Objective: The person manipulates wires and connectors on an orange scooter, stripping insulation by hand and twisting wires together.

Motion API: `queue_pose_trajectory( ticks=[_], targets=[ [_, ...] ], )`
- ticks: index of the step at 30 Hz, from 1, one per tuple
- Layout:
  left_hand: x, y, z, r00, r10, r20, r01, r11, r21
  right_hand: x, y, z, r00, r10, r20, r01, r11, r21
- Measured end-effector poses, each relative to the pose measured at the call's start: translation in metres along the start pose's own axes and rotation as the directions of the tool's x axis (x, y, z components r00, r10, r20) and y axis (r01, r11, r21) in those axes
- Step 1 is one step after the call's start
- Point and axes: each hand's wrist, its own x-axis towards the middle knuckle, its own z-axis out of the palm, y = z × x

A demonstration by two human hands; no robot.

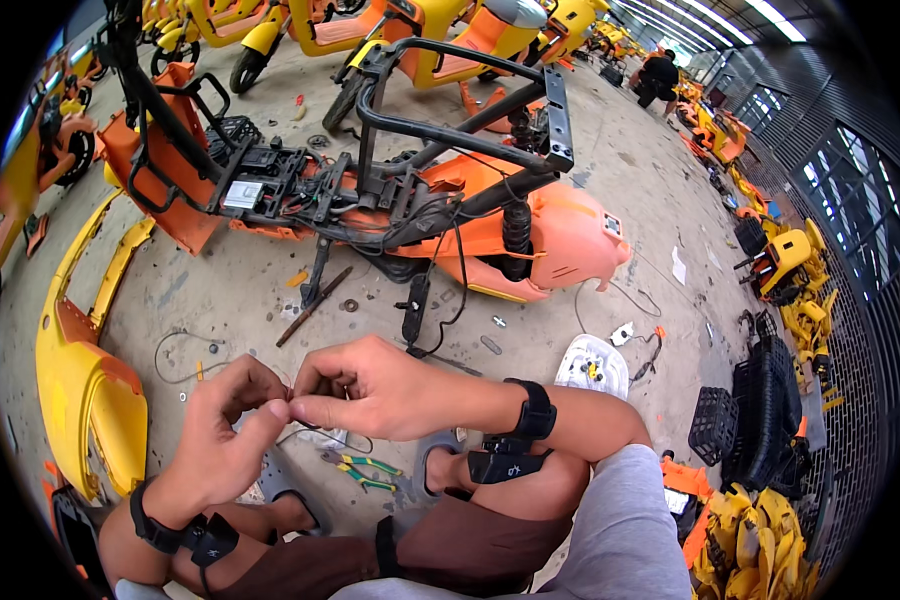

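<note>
My left hand (225,430) and my right hand (365,385) meet in front of me, fingertips pinched together on a thin dark wire (315,428) that droops below them. Both wrists carry black bands. Just beyond the hands stands a stripped orange scooter (390,190) with its black frame and wiring bared. A black connector on a cable (413,310) hangs from it toward my hands. Green-handled pliers (362,470) lie on the concrete floor beneath my hands, between my sandalled feet.
A yellow body panel (85,370) lies at my left. A white tray of small parts (592,365) sits to the right, with black crates (760,400) and piled yellow panels beyond. Screws and a bar litter the floor. A person crouches among scooters at the far back.
</note>
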Motion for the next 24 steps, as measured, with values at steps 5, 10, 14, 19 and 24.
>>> queue_pose_trajectory(
  ticks=[5, 10, 14, 19, 24],
  targets=[
    [-0.001, -0.011, -0.011, 1.000, 0.022, 0.012, -0.023, 0.990, 0.141, 0.009, -0.001, 0.008, 0.998, -0.009, -0.067, -0.005, 0.976, -0.216],
    [0.004, 0.001, -0.013, 0.878, -0.338, 0.338, 0.352, 0.936, 0.022, -0.007, -0.001, 0.006, 0.994, 0.078, -0.075, -0.078, 0.997, -0.003],
    [0.001, -0.013, -0.022, 0.870, -0.305, 0.388, 0.368, 0.925, -0.098, -0.002, 0.005, 0.012, 0.986, 0.155, -0.059, -0.150, 0.986, 0.076],
    [-0.001, -0.003, -0.026, 0.845, -0.384, 0.371, 0.423, 0.906, -0.026, -0.002, 0.011, 0.013, 0.989, 0.124, -0.081, -0.122, 0.992, 0.032],
    [-0.001, 0.001, -0.025, 0.779, -0.499, 0.381, 0.542, 0.840, -0.007, 0.000, 0.012, 0.016, 0.979, 0.189, -0.079, -0.183, 0.980, 0.076]
  ],
)
